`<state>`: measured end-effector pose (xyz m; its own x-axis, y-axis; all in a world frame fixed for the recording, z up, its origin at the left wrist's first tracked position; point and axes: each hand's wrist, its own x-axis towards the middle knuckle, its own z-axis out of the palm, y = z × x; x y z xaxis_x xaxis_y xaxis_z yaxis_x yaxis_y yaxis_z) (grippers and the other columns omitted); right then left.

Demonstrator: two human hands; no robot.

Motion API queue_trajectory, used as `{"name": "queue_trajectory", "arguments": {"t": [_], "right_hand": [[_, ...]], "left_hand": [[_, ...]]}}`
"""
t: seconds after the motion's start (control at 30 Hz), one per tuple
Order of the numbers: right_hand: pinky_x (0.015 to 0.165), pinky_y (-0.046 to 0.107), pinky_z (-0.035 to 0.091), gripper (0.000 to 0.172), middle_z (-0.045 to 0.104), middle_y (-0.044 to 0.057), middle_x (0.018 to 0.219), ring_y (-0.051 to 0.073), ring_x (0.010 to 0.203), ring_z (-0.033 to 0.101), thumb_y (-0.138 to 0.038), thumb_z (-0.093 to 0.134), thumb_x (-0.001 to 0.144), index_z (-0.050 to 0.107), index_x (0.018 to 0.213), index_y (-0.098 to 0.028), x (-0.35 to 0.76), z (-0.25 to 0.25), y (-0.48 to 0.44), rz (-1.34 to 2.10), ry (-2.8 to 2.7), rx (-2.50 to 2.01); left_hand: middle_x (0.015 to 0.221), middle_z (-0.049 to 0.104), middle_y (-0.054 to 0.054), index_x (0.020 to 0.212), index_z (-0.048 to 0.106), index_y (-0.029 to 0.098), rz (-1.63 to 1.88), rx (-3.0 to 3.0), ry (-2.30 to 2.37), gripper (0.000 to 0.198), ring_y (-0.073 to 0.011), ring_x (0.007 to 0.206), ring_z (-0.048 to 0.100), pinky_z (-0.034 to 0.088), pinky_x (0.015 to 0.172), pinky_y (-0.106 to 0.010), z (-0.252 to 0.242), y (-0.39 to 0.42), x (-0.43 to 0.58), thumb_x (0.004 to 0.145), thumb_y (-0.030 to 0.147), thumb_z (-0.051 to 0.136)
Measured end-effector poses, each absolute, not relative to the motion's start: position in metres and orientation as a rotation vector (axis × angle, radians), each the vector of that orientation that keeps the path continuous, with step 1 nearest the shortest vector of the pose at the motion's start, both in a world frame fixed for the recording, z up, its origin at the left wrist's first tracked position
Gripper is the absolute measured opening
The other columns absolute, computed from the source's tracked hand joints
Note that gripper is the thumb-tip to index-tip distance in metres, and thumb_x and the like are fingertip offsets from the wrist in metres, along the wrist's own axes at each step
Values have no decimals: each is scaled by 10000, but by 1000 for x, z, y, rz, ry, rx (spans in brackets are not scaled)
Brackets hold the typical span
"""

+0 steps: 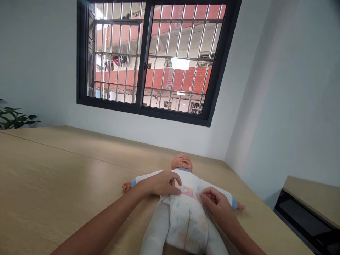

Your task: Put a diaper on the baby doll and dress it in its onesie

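A baby doll [183,162] lies on its back with its arms spread, in a white long-sleeved top [196,179] with blue cuffs. A white printed diaper [188,219] covers its front between pale legs, with a coloured picture at the waistband. My left hand [164,182] rests at the waistband's left side, thumb and index finger bent but apart, the thumb touching the diaper. At the waistband's right corner, my right hand [216,202] pinches the diaper's edge between thumb and fingers.
The doll lies on a light wooden tabletop [66,184]. Behind it are a white wall and a barred window [143,63] in a dark frame. A green plant [16,118] stands at far left. A lower wooden-topped unit with a dark front [302,212] is at right.
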<state>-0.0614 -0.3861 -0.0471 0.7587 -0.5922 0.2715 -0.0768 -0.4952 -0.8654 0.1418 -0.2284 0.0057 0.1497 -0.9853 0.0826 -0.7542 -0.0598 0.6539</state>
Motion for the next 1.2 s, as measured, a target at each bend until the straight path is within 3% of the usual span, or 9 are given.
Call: {"name": "queue_trajectory", "arguments": {"t": [0.13,0.37,0.57,0.63,0.73,0.87,0.97,1.07,1.2], "right_hand": [[550,230,239,398,385,-39,620,104,582,340,-506,590,795,580,901,-123,-55,-46,-377,-668,463,-2084],[580,247,272,318,445,-9,608,129,600,400,-454,475,812,490,716,-151,-50,-47,-374,-716,589,-2247],[611,253,294,181,541,21,662,141,641,466,-267,414,851,456,710,-161,-51,-34,-372,-646,696,-2491],[607,261,270,159,578,41,690,150,662,487,-205,412,845,458,700,-160,-57,-26,-375,-592,816,-2610],[592,287,221,114,649,105,782,202,710,542,-162,471,781,522,680,-153,-75,-16,-392,-404,1048,-2822],[604,311,247,101,683,176,903,280,757,597,-97,539,695,623,733,-139,-103,-6,-423,-247,1260,-2918],[615,314,302,60,661,136,816,261,743,579,-180,545,754,588,728,-146,-104,-3,-423,-349,1085,-2803],[657,290,409,249,627,88,868,205,780,567,-380,535,836,587,894,-143,-88,-6,-401,-454,657,-2414],[774,285,454,552,588,81,1014,193,891,555,-488,628,789,531,1206,-139,-70,-12,-370,-525,513,-2229]], "left_hand": [[718,540,41,1029,679,233,-507,1772,-1651,317,-93,627,471,311,524,-189,-1,-234,134,751,384,706],[726,604,28,858,665,183,-495,1766,-1711,162,-102,660,531,356,539,-171,5,-232,141,730,282,647],[580,604,-59,578,611,137,-322,2825,-1729,98,-213,574,569,433,561,-297,41,-199,140,601,197,686],[699,662,-110,656,657,126,-115,2945,-1657,94,-268,655,619,459,596,-330,46,-191,134,579,169,691],[822,690,-111,781,690,151,31,2687,-1593,153,-271,747,644,447,621,-314,46,-190,127,685,253,628],[935,677,-67,921,652,204,-96,2294,-1683,346,-247,816,626,412,633,-294,39,-199,117,782,512,582],[1023,643,-82,978,604,199,-155,2264,-1811,496,-267,851,603,399,629,-300,33,-202,111,733,630,619],[1108,613,-95,1143,565,203,-226,2255,-1837,675,-279,905,593,407,651,-294,29,-204,109,671,673,674],[1088,617,-73,1378,418,217,-333,2181,-1755,953,-259,907,588,421,665,-269,26,-205,120,601,646,763]]}}
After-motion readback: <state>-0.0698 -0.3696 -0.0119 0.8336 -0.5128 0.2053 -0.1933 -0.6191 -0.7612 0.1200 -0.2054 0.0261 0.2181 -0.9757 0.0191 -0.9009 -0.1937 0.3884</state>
